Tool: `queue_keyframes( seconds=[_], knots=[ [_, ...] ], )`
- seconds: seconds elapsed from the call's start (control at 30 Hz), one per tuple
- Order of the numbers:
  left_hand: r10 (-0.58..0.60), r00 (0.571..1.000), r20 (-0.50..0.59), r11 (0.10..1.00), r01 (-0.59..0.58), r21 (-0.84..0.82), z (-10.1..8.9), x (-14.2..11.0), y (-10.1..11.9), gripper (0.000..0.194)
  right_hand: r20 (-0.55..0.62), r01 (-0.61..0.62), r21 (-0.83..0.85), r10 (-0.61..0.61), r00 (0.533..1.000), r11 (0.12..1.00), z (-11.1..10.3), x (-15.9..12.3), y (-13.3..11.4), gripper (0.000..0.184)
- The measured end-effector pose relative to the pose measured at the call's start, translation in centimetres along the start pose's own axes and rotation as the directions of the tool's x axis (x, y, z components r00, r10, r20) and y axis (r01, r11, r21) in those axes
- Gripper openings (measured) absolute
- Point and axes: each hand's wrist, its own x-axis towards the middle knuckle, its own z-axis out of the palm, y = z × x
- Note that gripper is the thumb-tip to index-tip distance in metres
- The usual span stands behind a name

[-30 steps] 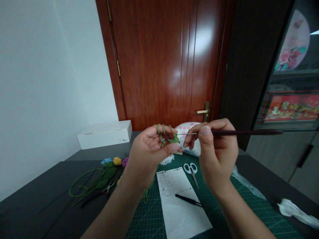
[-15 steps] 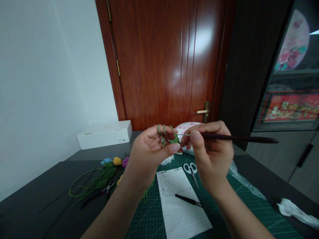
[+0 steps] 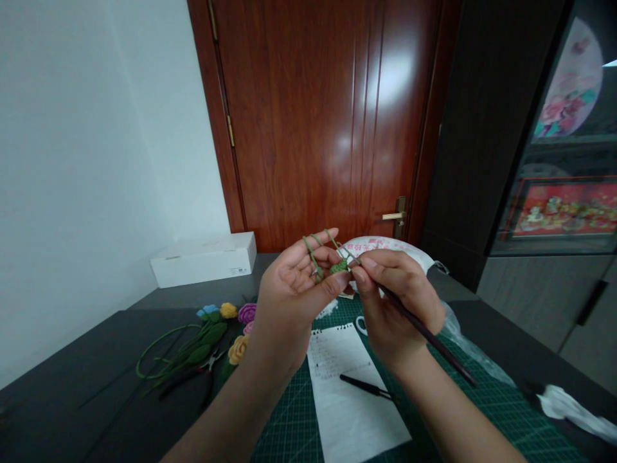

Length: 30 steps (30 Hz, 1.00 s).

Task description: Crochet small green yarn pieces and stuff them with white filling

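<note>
Now the left hand [image 3: 289, 289] lies palm up, its fingers spread and slightly curled, with green yarn [image 3: 312, 257] looped over them, while the thumb presses a small green crocheted piece [image 3: 339, 266] against the fingers, held up above the far edge of a green cutting mat [image 3: 289, 424]. The right hand [image 3: 398, 308] pinches a dark-handled crochet hook [image 3: 424, 331] between thumb and fingers, its thin metal tip at the piece and its handle slanting down past the wrist. Keeping the yarn evenly taut across those fingers and the pinch close to the stitch would likely give the hook a clean catch. Below lies a written paper sheet [image 3: 337, 399]; off to the left, crocheted flowers [image 3: 238, 349] sit beside pliers [image 3: 211, 361].
</note>
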Motion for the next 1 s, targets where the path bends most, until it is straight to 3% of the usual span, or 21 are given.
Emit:
queue_keyframes(
  seconds=[0.13,0.33,0.57,0.77,0.87,1.0],
  knots=[
    [-0.069,0.996,0.056,0.996,0.072,-0.055,-0.1,0.2,0.3,0.053,-0.105,-0.053,0.114,0.065,0.992,0.992,0.8,-0.7,0.3,0.021],
    [-0.162,0.977,0.138,0.975,0.180,-0.133,-0.4,0.5,0.7,0.042,-0.171,-0.170,0.146,0.194,0.966,0.975,1.2,-0.4,-0.4,0.013],
    [-0.174,0.971,0.164,0.967,0.200,-0.158,-0.5,0.5,0.7,0.046,-0.160,-0.338,0.306,0.398,0.903,0.890,1.3,0.6,-1.8,0.011],
    [-0.116,0.981,0.154,0.987,0.131,-0.092,-0.6,0.4,1.2,0.061,0.096,-0.490,0.613,0.556,0.825,0.620,1.1,1.1,-1.4,0.014],
    [-0.087,0.982,0.168,0.994,0.097,-0.055,-0.6,0.4,1.5,0.070,0.221,-0.570,0.659,0.599,0.770,0.490,1.1,1.2,-1.1,0.019],
    [-0.067,0.982,0.175,0.996,0.075,-0.040,-0.8,0.5,1.5,0.084,0.323,-0.628,0.673,0.609,0.724,0.390,1.0,1.2,-0.7,0.023]
  ],
)
